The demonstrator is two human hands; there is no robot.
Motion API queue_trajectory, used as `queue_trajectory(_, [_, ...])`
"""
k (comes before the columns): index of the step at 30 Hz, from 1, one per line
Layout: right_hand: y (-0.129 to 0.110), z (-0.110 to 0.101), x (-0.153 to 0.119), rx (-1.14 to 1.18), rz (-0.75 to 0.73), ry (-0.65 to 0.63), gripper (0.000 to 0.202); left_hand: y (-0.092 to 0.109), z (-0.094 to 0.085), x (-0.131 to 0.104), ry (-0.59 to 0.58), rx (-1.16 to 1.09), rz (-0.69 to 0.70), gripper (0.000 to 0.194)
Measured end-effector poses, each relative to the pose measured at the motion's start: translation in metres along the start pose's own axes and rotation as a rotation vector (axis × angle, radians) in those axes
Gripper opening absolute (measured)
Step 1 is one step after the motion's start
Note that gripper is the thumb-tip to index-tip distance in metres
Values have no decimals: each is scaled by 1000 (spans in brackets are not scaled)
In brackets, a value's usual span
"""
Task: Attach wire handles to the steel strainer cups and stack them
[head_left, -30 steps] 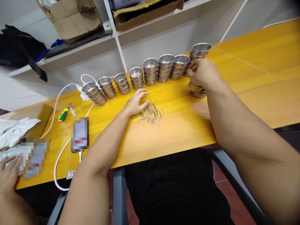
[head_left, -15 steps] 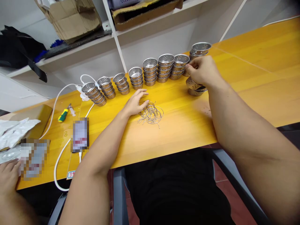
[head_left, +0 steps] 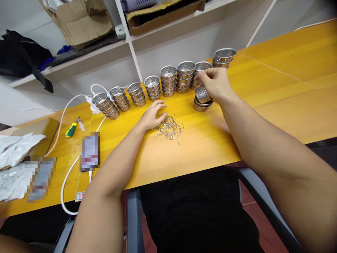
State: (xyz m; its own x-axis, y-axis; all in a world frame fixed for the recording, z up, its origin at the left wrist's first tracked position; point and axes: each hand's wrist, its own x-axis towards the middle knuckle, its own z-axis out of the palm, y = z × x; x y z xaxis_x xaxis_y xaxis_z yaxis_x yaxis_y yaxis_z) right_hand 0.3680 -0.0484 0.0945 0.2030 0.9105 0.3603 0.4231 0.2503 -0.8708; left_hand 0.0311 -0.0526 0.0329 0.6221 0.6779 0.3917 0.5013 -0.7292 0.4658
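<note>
Right hand (head_left: 214,82) is closed on a short stack (head_left: 202,106) of cups, top one tilted, just in front of the row (head_left: 168,81) of taller stacks; some fingers hidden from me. Left hand (head_left: 154,115) is well apart, thumb and fingers loosely spread, at the wires (head_left: 171,129) on the table (head_left: 276,105). Green-handled tool (head_left: 71,130) lies near the phone (head_left: 90,151).

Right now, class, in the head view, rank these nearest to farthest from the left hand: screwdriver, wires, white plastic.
1. Wires: right beside the left hand.
2. Screwdriver: off to the left.
3. White plastic: farther left, at the picture's edge.
</note>
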Motion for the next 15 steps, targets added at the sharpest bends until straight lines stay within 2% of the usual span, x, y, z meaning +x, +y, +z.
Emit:
queue_trajectory(7, [-6, -7, 1, -10, 49, 34, 30, 0, 0, 0, 4, -2, -7, 34])
queue_trajectory(11, [-4, -7, 3, 3, 26, 31, 32, 1, -1, 0, 2, 2, -4, 34])
queue_trajectory(15, [6, -8, 13, 51, -47, 81, 49, 3, -2, -1, -2, 6, -4, 35])
